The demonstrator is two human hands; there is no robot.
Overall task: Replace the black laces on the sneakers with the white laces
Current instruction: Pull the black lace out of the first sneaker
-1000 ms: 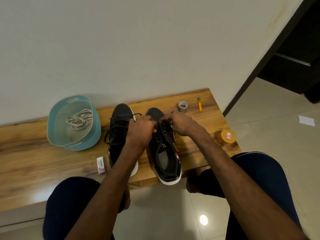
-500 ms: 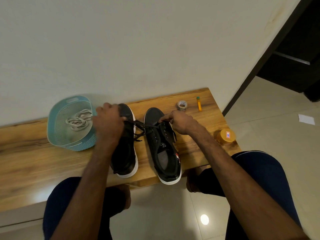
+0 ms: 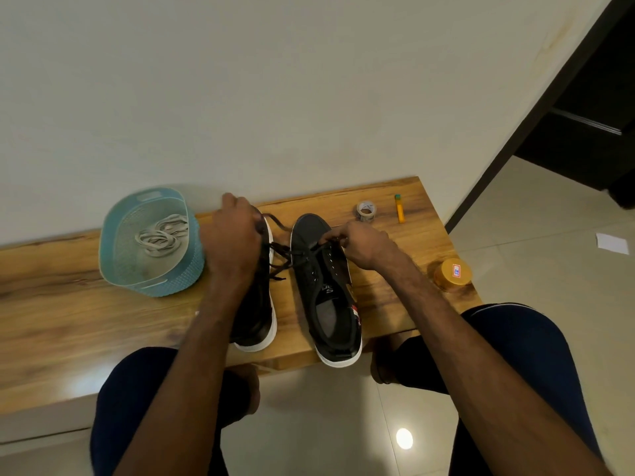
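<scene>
While the black lace [image 3: 285, 250] stretches from the front eyelets of the right sneaker [image 3: 326, 304] across to the left, we're plainly in the unlacing stage, and early in it! The left hand [image 3: 233, 242] has its fingers curled round the pulled-out length of that lace, above the toe of the left sneaker [image 3: 256, 321]. The right hand [image 3: 364, 243] pinches the crossings near the toe of the shoe being worked. By my reckoning the rows near the tongue are bare, eyelets showing, and only the rows toward the toe hold lace (whether the left sneaker has its lace I cannot tell, the forearm covers it). Both shoes sit side by side on the wooden bench [image 3: 68, 304], toes to the wall. And the white laces [image 3: 161, 235]? Untouched, coiled in the blue basket [image 3: 154, 288] just left of the shoes. So no black lace is fully out, no white one is threaded, and most of the job remains.
</scene>
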